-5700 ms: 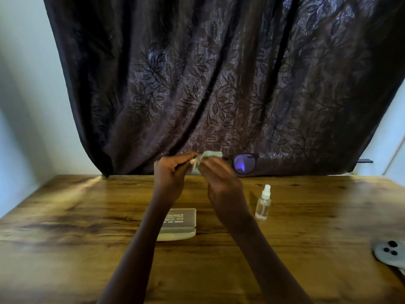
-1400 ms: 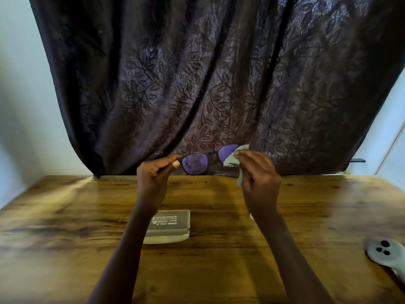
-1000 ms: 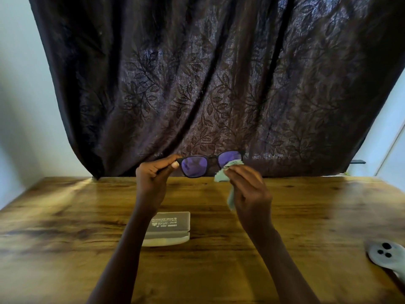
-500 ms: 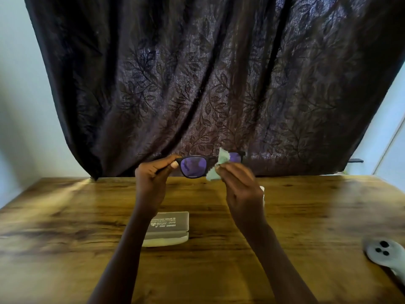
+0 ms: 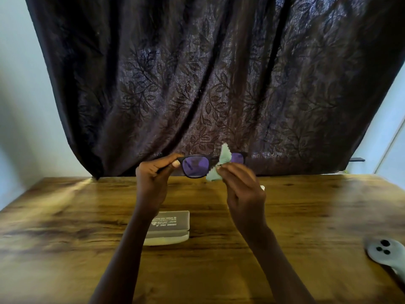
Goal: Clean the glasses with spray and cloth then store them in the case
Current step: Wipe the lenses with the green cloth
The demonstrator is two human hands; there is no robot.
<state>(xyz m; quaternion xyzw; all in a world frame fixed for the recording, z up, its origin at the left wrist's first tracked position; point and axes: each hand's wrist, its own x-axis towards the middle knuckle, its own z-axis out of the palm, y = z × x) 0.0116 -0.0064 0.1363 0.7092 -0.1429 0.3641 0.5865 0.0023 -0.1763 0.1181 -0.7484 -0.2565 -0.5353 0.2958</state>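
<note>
I hold dark-framed glasses with purple-tinted lenses up over the wooden table. My left hand pinches the frame's left corner. My right hand pinches a pale green cloth against the frame near the bridge, covering part of the right lens. A grey glasses case lies on the table below my left wrist, partly behind my forearm. Only the white tip of the spray bottle shows behind my right hand.
A dark leaf-patterned curtain hangs behind the table's far edge. A grey device with dark round buttons lies at the table's right edge. Pale walls flank the curtain.
The cloth in my right hand has moved from the glasses' outer right lens toward the bridge. My left hand has kept the same hold. Earlier still, the cloth was on the left lens.
</note>
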